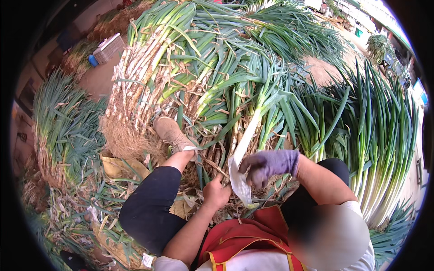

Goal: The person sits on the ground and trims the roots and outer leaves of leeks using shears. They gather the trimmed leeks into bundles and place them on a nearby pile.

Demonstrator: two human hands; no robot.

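A long green onion with a bright white stalk (pixel 249 135) slants down toward my lap, its green leaves pointing away. A pale, loose outer sheath (pixel 240 181) hangs at its lower end. My right hand (pixel 268 166), in a purple-grey glove, is at this sheath with fingers bent; whether it grips is unclear. My left hand (pixel 217 193) is bare, just left of the sheath, its index finger extended near a thin dry leaf; its other fingers are curled and partly hidden. Before me lies a heap of unpeeled green onions (pixel 142 78) with brown skins and matted roots.
Cleaned green onions with white stalks (pixel 373 179) stand bunched at right. Another root-covered bundle (pixel 51 145) leans at left. My tan shoe (pixel 169 132) rests against the heap. Peelings (pixel 95 210) litter the lower left. A plastic crate (pixel 110 47) and a blue container (pixel 93 60) stand farther back.
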